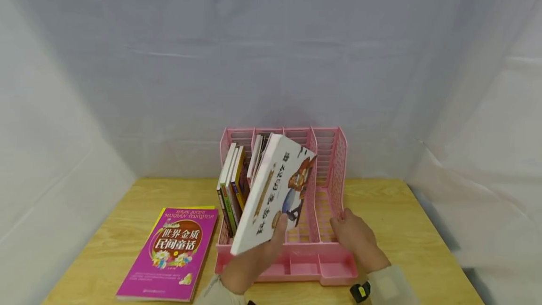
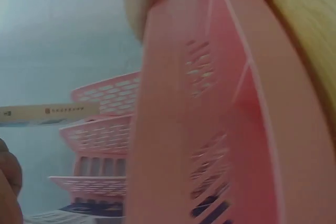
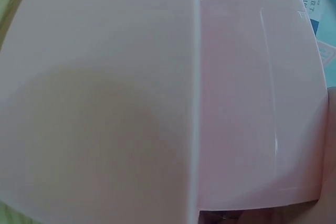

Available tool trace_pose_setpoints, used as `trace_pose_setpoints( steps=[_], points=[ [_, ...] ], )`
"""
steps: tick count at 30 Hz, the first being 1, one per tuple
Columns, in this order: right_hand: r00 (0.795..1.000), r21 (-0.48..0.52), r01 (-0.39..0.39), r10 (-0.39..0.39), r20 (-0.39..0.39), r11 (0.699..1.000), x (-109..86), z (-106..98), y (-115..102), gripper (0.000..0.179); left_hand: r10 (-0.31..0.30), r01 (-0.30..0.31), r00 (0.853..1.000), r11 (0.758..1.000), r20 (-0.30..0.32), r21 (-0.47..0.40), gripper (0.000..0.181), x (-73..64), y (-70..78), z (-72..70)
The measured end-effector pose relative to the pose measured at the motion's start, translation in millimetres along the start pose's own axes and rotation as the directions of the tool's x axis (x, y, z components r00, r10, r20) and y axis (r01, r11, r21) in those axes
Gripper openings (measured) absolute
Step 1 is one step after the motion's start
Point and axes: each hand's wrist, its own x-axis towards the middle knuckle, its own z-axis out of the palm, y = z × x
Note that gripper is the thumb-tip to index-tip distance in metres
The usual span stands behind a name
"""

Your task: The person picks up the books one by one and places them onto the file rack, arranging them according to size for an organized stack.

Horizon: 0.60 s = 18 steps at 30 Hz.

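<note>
My left hand [image 1: 264,253] grips a white hardcover picture book [image 1: 271,196] by its lower edge. The book leans to the right, above the middle compartments of a pink book rack [image 1: 288,248], its illustrated cover turned to the right. In the left wrist view the spine of that book [image 2: 52,111] points toward the rack's slotted dividers [image 2: 100,132], with part of the left hand [image 2: 9,182] below it. My right hand [image 1: 357,236] holds the front edge of the rack's right side wall [image 1: 338,173]. Up close, the right wrist view shows the rack's pink front [image 3: 105,103].
Several thin books [image 1: 230,187] stand in the leftmost compartment, and more [image 1: 255,154] in the one beside it. A purple book [image 1: 169,258] lies on a yellow one [image 1: 207,208] on the wooden table [image 1: 402,229], left of the rack. Pale sheeting [image 1: 271,60] surrounds the table behind and at both sides.
</note>
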Motion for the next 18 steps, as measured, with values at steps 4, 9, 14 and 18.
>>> trace_pose_setpoints(
  steps=[4, 9, 14, 18],
  points=[
    [1.0, 0.001, 0.0, 0.0, 0.013, 1.0, 1.5, -2, 1, 0.05, -0.159, 0.178, 0.981, 0.963, 0.108, -0.2, 0.088, 24.9, 17.5, -1.9],
    [1.0, 0.001, 0.001, -0.001, -0.015, 1.0, 0.4, -2, 2, 0.045, -0.466, 0.461, 0.873, 0.885, 0.141, 0.07, 0.063, 19.7, 19.0, 4.5],
    [1.0, 0.013, 0.011, -0.011, -0.013, 1.0, -0.6, -3, 1, 0.048, -0.502, 0.49, 0.863, 0.859, 0.054, 0.151, 0.053, 9.6, 13.7, 7.9],
    [1.0, 0.024, 0.016, -0.015, -0.01, 1.0, 0.1, -2, 1, 0.049, -0.349, 0.351, 0.936, 0.931, -0.037, 0.104, 0.075, 5.8, 9.9, 8.0]
  ],
)
